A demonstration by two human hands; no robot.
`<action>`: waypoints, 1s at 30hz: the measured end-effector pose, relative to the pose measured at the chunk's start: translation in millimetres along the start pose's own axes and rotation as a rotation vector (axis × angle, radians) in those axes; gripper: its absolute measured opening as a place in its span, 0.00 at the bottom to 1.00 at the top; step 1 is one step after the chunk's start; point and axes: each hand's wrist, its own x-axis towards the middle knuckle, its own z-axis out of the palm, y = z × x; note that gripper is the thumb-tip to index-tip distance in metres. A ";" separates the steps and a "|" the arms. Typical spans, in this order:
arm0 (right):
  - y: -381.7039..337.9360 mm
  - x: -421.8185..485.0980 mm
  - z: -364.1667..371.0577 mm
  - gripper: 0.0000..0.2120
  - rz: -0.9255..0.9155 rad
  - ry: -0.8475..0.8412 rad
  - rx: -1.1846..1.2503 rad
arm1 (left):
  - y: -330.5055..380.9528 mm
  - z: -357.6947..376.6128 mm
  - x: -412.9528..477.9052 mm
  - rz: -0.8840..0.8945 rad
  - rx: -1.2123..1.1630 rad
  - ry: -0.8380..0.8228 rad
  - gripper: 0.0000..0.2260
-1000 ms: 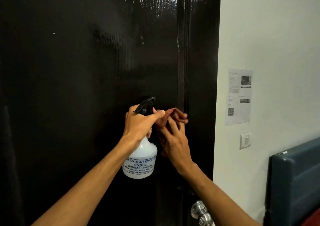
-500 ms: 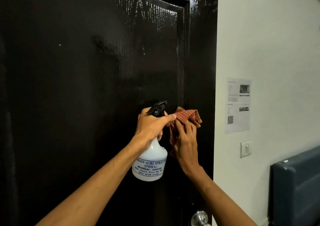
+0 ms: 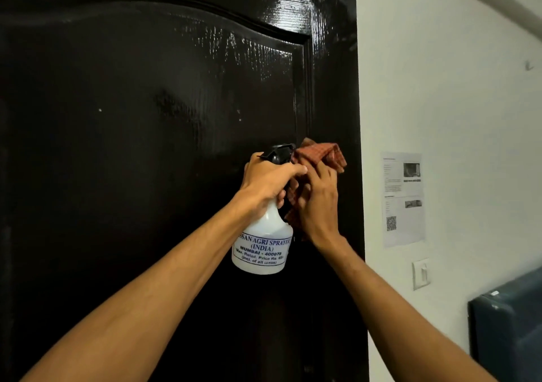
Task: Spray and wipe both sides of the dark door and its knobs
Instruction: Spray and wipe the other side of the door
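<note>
Your left hand point(image 3: 268, 182) grips the spray bottle point(image 3: 262, 243) by its neck; your right hand point(image 3: 318, 202) presses the checked cloth point(image 3: 321, 154) against the dark door point(image 3: 146, 117), cloth projecting above your fingertips.

A printed QR-code notice point(image 3: 403, 199) is hanging on the white wall point(image 3: 445, 73) above a light switch point(image 3: 421, 274); teal padded furniture point(image 3: 510, 334) is standing nearby.

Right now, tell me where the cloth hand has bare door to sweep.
Free: the door panel left of the spray bottle, and the stretch above the cloth. Crowded: left hand and right hand meet by its right edge.
</note>
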 end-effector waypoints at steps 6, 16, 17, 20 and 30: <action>-5.6 -1.0 6.7 0.28 -0.058 -0.029 -0.012 | 20.1 -11.5 21.5 0.010 0.002 -0.018 0.13; -17.3 138.8 3.1 0.33 -0.138 -0.075 -0.013 | 71.2 -26.8 64.2 0.061 0.004 -0.012 0.28; -14.6 128.2 4.6 0.33 -0.144 -0.070 -0.014 | 74.5 -27.3 65.7 0.059 0.011 -0.013 0.26; -5.3 92.4 5.8 0.36 -0.153 -0.092 -0.034 | 82.4 -32.5 64.3 0.042 0.021 -0.047 0.14; -21.7 156.2 15.8 0.36 -0.088 0.046 -0.041 | 117.0 -44.8 90.6 0.098 0.057 -0.006 0.06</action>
